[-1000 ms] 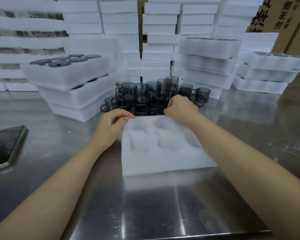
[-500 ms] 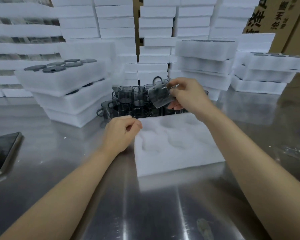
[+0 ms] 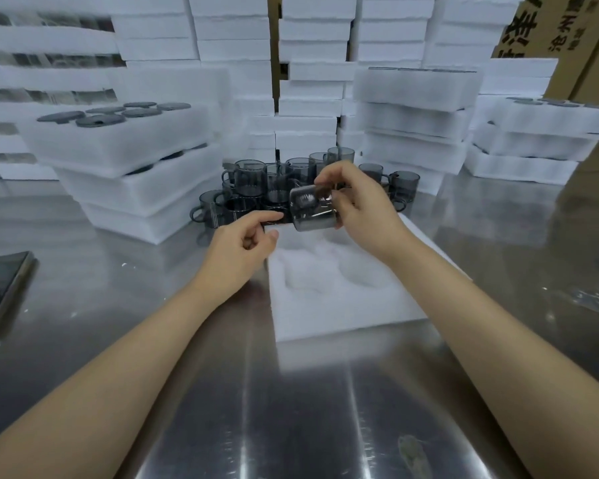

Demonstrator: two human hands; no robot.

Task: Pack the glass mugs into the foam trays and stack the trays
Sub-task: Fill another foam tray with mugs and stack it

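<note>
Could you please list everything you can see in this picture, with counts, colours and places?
held glass mug: one, smoky grey, tilted above the foam tray's far end.
loose glass mugs: about a dozen or more, smoky grey, clustered on the table behind the foam tray.
foam tray: one, white, visible pockets empty, on the table in front.
packed tray stacks: three, white, one left of the loose glass mugs, two right.
foam stacks: many, white, along the back.
cardboard boxes: at least two, brown, top right.
phone: one, dark, left table edge.
table: one, steel.
left hand: fingers loosely curled, at the foam tray's far left corner.
right hand: grips the held glass mug.
</note>
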